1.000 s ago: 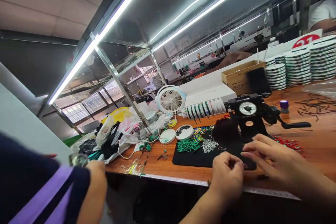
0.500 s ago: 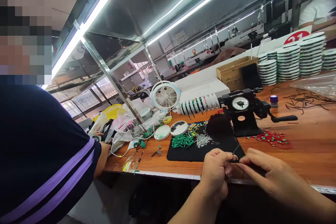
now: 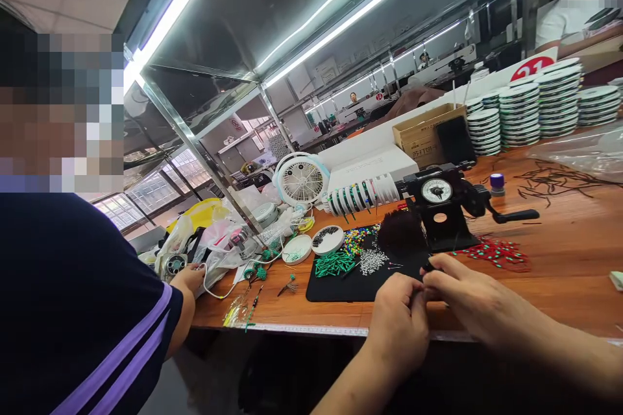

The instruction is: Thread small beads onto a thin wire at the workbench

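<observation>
My left hand point(image 3: 399, 314) is closed in a pinch at the front edge of the bench, its fingertips meeting those of my right hand. What lies between its fingers is hidden. My right hand point(image 3: 470, 292) pinches a thin dark cord point(image 3: 427, 266), a short bit of which shows above the fingertips. Just behind both hands lies a black mat point(image 3: 335, 288) with green tubes point(image 3: 335, 264), silvery pins point(image 3: 374, 262) and coloured beads point(image 3: 357, 241). Beyond my right hand stands a black hand-cranked winder point(image 3: 440, 207) holding a row of white spools point(image 3: 360, 193).
Red cords point(image 3: 501, 254) lie right of the winder, with stacked white spools point(image 3: 520, 117) behind. Two round white dishes point(image 3: 297, 249) and a small fan point(image 3: 302, 180) are at the left. A co-worker's hand point(image 3: 191, 277) rests by plastic bags point(image 3: 219, 259).
My hands have drawn closer together, and my right hand has moved left and up. The co-worker has shifted, with a hand now at the bags. The whole view has turned slightly.
</observation>
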Action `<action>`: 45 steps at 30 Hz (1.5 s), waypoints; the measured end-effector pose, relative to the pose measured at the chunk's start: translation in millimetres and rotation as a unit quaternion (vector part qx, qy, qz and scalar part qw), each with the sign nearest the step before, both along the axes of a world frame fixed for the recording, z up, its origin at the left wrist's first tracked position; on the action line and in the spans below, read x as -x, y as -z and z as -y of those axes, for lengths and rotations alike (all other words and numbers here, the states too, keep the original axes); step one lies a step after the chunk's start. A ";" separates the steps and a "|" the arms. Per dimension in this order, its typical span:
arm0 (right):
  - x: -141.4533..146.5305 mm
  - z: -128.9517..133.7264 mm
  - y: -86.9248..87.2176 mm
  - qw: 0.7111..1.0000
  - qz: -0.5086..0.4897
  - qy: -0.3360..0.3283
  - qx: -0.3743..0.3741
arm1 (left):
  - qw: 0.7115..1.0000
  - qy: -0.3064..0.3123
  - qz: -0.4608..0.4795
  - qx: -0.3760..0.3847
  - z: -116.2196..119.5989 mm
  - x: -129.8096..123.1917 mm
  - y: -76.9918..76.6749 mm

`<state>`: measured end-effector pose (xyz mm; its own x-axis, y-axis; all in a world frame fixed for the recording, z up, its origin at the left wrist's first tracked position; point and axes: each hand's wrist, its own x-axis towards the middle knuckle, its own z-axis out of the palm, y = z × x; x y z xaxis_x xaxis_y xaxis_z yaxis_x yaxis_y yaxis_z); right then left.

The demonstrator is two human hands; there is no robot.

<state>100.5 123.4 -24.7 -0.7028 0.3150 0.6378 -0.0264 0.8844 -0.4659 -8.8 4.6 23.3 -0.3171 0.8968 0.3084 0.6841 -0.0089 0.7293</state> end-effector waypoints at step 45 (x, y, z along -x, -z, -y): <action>14.5 -19.1 -35.3 0.986 0.093 -0.013 0.140 | 0.981 -0.004 -0.196 -0.002 -3.4 1.8 19.5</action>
<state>85.9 142.5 10.6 -0.8099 0.4404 0.3874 0.0611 0.7202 -0.6911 -10.6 8.0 3.8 -0.1800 0.8936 0.4112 0.9116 -0.0054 0.4109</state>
